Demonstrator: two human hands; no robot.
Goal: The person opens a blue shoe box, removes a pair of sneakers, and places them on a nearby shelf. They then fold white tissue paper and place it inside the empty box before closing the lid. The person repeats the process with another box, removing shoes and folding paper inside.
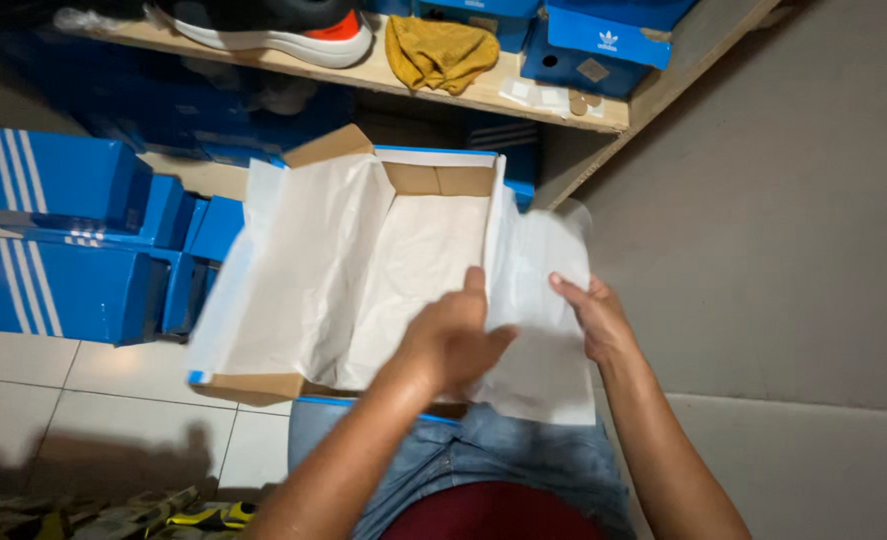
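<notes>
Head view, looking down. Grey wall (pixel 794 230) filling the right side, pale floor tiles (pixel 94 400) at lower left. Stack of blue boxes with white stripes (pixel 59 240) piled at the left, on the floor. Wooden shelf (pixel 444 90) across the top, carrying a dark shoe with a white sole and a red heel patch (pixel 284 30), a crumpled mustard-yellow cloth (pixel 439 52) just beside it, and more blue boxes (pixel 594 40) to the right of the cloth.

Open shoe box (pixel 434 178) in the middle, cardboard-brown inside and blue at the edges, resting on the lap above denim shorts (pixel 484 455); near end touching the lap, far end pointing toward the shelf. White tissue paper (pixel 334 260) lining the box, one sheet spread over the left wall and hanging outside it, another flap lifted over the right wall and draping down toward the lap.

Left hand (pixel 454 335) over the near right part of the box, fingers curled, thumb up, pinching the edge of the right flap of tissue paper. Right hand (pixel 589 315) just outside the right wall of the box, fingers stretched and gripping the same flap from its outer side. Both hands close together, with the paper between them.

Black and yellow objects (pixel 154 515) at the bottom left on the floor, too dim to tell apart.
</notes>
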